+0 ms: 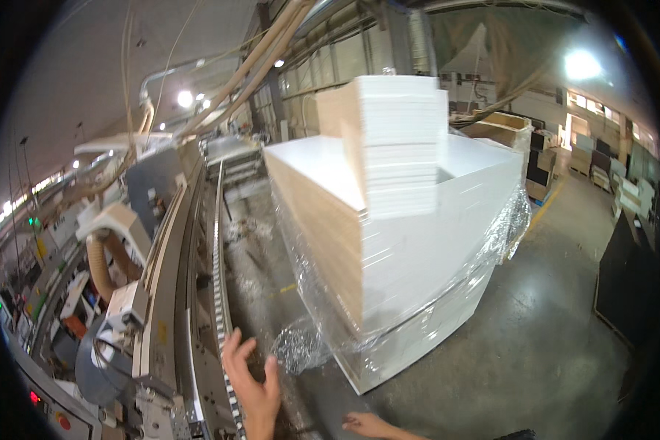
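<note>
My left hand (pixel 253 385) is raised beside the toothed edge rail of a long machine, fingers spread and holding nothing. It is nearest to that rail (pixel 220 293); contact cannot be made out. Low in the picture, my right hand (pixel 368 424) reaches in from the right with loosely bent fingers and nothing visible in it. Ahead of both hands stands a big stack of panels (pixel 433 257), with white and wood-coloured sides, partly wrapped in clear plastic film (pixel 517 220). A smaller pile of white panels (pixel 400 147) rests on top.
The long machine (pixel 165 308) runs along the left, with a ribbed hose (pixel 97 264) and a red button (pixel 64 422). Crumpled film (pixel 301 346) lies on the floor by the stack. Dark panels (pixel 627 279) stand at right, beyond the grey floor (pixel 535 337).
</note>
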The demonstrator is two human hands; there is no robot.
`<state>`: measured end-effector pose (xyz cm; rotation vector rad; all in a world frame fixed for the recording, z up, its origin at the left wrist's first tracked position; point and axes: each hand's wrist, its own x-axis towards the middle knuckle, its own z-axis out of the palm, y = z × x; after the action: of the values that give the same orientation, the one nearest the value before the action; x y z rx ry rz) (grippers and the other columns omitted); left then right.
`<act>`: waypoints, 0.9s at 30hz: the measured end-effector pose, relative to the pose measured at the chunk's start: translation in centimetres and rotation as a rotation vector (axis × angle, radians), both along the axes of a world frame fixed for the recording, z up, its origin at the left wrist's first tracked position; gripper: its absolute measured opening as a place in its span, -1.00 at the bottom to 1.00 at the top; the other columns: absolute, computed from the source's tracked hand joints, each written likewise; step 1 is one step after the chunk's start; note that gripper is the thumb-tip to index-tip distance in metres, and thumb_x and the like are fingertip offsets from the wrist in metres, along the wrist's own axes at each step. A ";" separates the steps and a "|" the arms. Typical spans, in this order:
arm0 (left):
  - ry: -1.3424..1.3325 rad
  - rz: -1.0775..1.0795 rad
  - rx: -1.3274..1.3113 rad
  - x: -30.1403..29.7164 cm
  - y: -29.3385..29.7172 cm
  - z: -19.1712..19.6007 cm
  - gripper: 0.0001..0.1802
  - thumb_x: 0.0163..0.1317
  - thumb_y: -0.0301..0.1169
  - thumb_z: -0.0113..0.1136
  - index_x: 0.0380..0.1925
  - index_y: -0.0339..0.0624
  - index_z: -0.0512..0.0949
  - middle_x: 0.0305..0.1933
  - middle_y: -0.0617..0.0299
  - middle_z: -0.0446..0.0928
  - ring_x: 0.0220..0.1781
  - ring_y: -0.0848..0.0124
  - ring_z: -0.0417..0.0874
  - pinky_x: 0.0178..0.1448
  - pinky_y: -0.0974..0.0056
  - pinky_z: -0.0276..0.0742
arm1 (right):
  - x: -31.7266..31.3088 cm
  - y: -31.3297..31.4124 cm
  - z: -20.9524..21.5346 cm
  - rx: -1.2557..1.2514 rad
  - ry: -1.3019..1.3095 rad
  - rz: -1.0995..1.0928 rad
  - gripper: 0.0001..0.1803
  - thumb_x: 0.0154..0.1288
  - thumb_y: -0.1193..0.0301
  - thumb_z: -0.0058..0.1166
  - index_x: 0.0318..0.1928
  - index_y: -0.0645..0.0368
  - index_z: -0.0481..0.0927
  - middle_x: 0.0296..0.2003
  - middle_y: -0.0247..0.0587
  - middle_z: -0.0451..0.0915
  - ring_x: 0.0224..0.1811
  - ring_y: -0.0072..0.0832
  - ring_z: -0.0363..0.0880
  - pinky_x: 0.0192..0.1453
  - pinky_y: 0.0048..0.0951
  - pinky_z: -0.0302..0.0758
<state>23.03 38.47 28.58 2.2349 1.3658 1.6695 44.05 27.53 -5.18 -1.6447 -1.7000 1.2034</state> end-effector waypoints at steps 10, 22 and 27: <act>0.281 -0.090 0.899 30.1 6.0 30.9 -0.45 0.42 -0.18 0.30 0.26 -0.30 0.51 0.30 -0.08 0.55 0.36 -0.06 0.54 0.42 -0.01 0.44 | 13.9 -4.8 7.1 0.181 0.454 -0.242 -0.54 0.45 0.31 0.25 0.25 0.27 0.59 -0.10 -0.02 0.79 -0.03 -0.22 0.78 0.04 -0.19 0.64; 0.426 0.134 0.859 34.2 8.7 34.6 -0.59 0.34 -0.05 0.38 -0.11 -0.18 0.60 -0.12 0.20 0.58 -0.02 0.16 0.62 0.11 0.09 0.41 | 21.7 -5.0 6.1 0.236 0.384 -0.191 -0.48 0.53 0.14 0.19 0.32 0.17 0.58 0.12 -0.11 0.74 0.18 -0.27 0.72 0.25 -0.32 0.59; 0.491 0.178 1.015 30.6 5.6 35.7 -0.74 0.29 -0.26 0.43 -0.11 -0.09 0.64 -0.19 0.26 0.58 -0.08 0.22 0.60 0.06 0.13 0.41 | 22.1 -0.9 16.2 0.214 0.893 -0.002 -0.56 0.49 0.44 0.27 0.32 0.18 0.58 0.09 -0.20 0.76 0.07 -0.51 0.73 0.22 -0.44 0.61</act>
<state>53.63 44.11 64.25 3.3072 0.8316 2.3458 66.16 26.60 11.06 -0.7709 -1.1809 1.3967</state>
